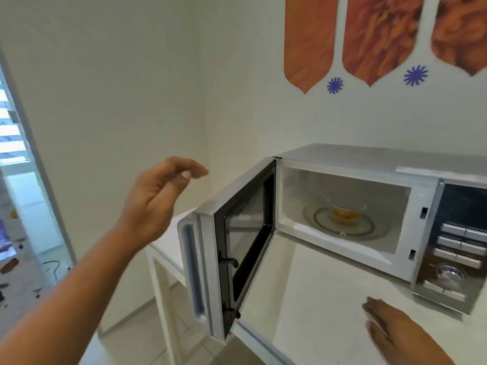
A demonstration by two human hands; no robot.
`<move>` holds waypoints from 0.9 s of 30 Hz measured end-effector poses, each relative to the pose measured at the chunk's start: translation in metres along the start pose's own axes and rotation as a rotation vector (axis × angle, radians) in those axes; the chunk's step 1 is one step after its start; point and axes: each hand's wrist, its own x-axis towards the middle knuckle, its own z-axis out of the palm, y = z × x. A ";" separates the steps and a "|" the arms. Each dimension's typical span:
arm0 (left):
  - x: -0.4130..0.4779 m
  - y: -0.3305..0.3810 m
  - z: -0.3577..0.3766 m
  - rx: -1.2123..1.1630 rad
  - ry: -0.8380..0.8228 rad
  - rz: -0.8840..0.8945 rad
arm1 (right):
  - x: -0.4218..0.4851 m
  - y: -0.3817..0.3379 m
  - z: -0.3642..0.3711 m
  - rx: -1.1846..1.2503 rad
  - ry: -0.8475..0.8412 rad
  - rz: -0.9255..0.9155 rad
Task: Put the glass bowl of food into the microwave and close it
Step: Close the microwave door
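On the microwave (369, 206) turntable, clear glass bowl (345, 210) of orange food.

Silver microwave oven (369, 164): right end of casing and dark control panel (458, 233) cut off by frame edge; I cannot read button markings. Clear glass bowl (345, 210) inside: outline faint, orange contents too blurred to identify. Right hand (387, 325): fingers motion-blurred, forearm cut by bottom edge. Orange wall decals (379, 40): tops cropped. Small scattered floor items (10, 266) at left: too small to identify.
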 end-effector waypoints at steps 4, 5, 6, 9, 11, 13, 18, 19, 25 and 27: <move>0.025 -0.052 0.010 -0.131 -0.407 -0.157 | 0.000 -0.015 -0.025 0.081 -0.080 0.018; 0.026 -0.061 0.016 -0.165 -0.469 -0.137 | 0.000 -0.019 -0.038 0.051 -0.029 0.004; 0.025 -0.068 0.021 -0.194 -0.507 -0.114 | 0.002 -0.026 -0.054 0.015 0.062 -0.020; 0.039 -0.075 0.051 -0.276 -0.597 0.016 | 0.008 -0.040 -0.102 -0.028 0.323 -0.043; 0.049 -0.067 0.074 -0.335 -0.653 0.170 | 0.012 -0.041 -0.133 -0.083 0.488 -0.044; 0.052 -0.066 0.094 -0.380 -0.674 0.211 | 0.018 -0.037 -0.159 -0.144 0.629 -0.036; 0.057 -0.071 0.138 -0.283 -0.549 0.283 | 0.037 -0.014 -0.216 -0.249 0.749 0.056; 0.063 -0.064 0.152 -0.245 -0.555 0.327 | 0.039 -0.012 -0.225 -0.233 0.736 0.094; 0.082 -0.042 0.226 -0.052 -0.610 0.497 | 0.051 -0.008 -0.242 0.054 0.439 0.275; 0.086 -0.040 0.248 0.025 -0.611 0.525 | 0.057 -0.009 -0.238 0.042 0.378 0.322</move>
